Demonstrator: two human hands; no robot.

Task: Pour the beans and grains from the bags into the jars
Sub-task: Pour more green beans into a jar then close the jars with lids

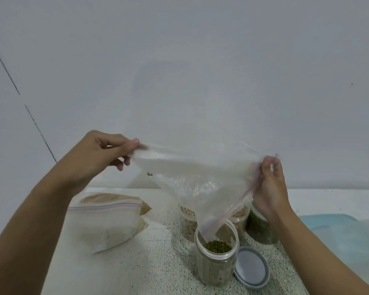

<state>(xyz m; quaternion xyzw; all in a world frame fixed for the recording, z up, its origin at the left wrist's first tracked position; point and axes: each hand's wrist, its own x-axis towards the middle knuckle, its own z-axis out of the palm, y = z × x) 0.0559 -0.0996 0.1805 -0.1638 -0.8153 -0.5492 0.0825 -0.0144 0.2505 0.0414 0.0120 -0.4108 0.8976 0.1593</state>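
A clear zip bag (200,177) hangs upside down over an open clear jar (216,258) of green beans. Its open corner dips into the jar's mouth. The bag looks almost empty; two or three beans cling inside near its upper left. My left hand (100,154) pinches the bag's raised left corner. My right hand (269,184) grips its right corner by the red zip strip. Behind the open jar stand two jars of pale beans (186,222) and a jar of dark green beans (260,228).
A grey jar lid (251,266) lies upside down right of the open jar. Zip bags of pale grains (107,218) lie at the left on the speckled counter (158,262). A light blue sheet (339,233) covers the right side. A white wall rises behind.
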